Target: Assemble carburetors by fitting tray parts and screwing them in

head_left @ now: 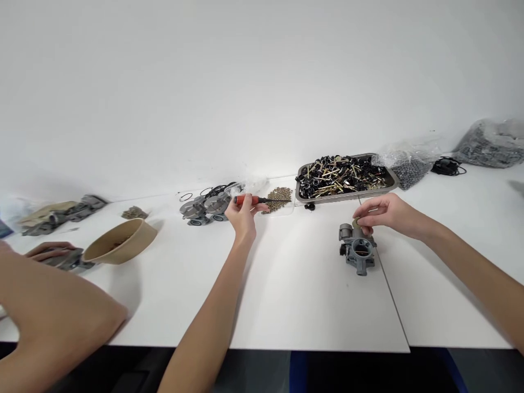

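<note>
A red-handled screwdriver (249,200) is held in my left hand (244,217), its dark shaft pointing right over a pile of small brass-coloured parts (280,195). My right hand (379,212) pinches a small round tan piece (356,222) at the top of a grey metal carburetor body (361,252). That body stands on the white table, its round bore facing me. Two similar grey bodies (204,208) sit just left of my left hand.
A metal tray (347,195) of black and brass parts lies at the back, with plastic bags of parts (409,164) to its right. At left are a tan bowl (135,245), more metal bodies (88,207) and a co-worker's arm (61,311).
</note>
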Demonstrator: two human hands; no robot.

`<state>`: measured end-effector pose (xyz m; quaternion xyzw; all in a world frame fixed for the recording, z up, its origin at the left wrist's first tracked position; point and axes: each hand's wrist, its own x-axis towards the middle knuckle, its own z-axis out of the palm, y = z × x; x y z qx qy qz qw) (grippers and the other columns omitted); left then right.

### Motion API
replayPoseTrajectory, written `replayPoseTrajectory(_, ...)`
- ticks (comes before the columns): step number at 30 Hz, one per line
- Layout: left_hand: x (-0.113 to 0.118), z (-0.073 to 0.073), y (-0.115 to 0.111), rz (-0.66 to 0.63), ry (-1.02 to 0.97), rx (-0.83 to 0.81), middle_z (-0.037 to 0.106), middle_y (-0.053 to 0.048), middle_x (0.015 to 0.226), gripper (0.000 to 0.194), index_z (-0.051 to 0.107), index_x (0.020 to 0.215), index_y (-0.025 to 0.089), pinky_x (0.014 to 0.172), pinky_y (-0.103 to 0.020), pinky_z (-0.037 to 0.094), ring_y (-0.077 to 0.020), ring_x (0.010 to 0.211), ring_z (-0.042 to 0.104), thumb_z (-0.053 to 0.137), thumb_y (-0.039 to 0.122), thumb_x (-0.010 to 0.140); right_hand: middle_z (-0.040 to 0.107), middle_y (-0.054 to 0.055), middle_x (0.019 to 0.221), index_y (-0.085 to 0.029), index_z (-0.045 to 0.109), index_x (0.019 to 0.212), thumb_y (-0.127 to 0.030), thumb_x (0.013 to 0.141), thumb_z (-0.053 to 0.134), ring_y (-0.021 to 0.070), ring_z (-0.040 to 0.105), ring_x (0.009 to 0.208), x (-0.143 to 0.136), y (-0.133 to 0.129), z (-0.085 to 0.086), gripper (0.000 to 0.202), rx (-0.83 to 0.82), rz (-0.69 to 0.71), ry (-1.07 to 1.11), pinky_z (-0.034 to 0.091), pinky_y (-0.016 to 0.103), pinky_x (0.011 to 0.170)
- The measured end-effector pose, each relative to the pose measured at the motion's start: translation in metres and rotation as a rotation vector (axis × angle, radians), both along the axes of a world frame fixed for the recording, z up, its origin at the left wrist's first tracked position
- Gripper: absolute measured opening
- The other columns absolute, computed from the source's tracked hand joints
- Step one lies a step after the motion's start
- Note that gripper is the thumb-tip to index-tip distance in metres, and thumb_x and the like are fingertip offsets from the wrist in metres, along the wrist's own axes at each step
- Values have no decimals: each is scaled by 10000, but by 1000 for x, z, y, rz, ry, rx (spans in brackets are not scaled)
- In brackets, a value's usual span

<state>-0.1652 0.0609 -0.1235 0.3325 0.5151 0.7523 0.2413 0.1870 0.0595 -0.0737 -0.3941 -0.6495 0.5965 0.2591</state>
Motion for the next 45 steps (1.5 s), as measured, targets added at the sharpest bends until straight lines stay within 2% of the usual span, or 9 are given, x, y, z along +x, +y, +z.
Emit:
replayPoseTrajectory(6,1,1,0,11,11,-2,577,24,629,328,524,769,151,481,-333,558,-161,429,599,701,396,641,678,29,689,-169,763,803,-341,708,801,132,619,588,4,-8,18,201,-25,224,-73,513,279,578)
replayPoseTrajectory(9,0,0,0,1,17,-3,577,22,635,323,522,766,154,485,-333,562,-159,434,602,700,399,651,678,33,732,-186,777,818,-361,717,783,120,592,576,3,-12,21,202,7,266,-123,489,269,547)
replayPoseTrajectory(14,-1,-1,1,-1,30,1,586,19,645,333,527,764,158,479,-334,565,-155,438,604,707,416,653,685,40,762,-205,775,814,-384,732,764,137,593,648,-1,-18,18,197,147,314,-247,464,273,583)
replayPoseTrajectory(22,0,3,1,13,11,38,580,25,619,352,535,766,145,453,-330,547,-166,420,601,724,409,630,670,26,838,-244,750,826,-372,780,727,136,571,702,-3,-21,10,138,304,290,-291,461,287,637)
replayPoseTrajectory(30,-6,3,1,23,36,49,559,28,622,307,520,740,149,482,-315,548,-148,432,601,701,390,690,601,25,795,-231,720,808,-365,778,708,130,516,673,-5,-17,6,138,249,282,-291,433,291,615)
replayPoseTrajectory(36,-5,1,0,15,52,29,559,26,653,311,511,754,160,487,-341,558,-145,432,595,695,403,693,592,27,849,-229,712,809,-326,800,674,124,516,685,-5,-20,8,104,284,273,-302,437,297,646)
replayPoseTrajectory(40,-5,4,-1,19,59,30,556,27,651,312,496,745,164,474,-340,551,-144,436,588,690,402,686,614,36,887,-235,695,936,-434,825,677,146,520,740,-3,-15,6,228,237,264,-225,442,305,680)
replayPoseTrajectory(45,-5,9,-3,41,54,43,559,30,656,294,498,768,161,480,-330,555,-131,451,581,682,375,685,615,54,1200,-288,677,1104,-580,779,702,220,529,1011,-3,-7,1,438,311,178,-267,454,348,840)
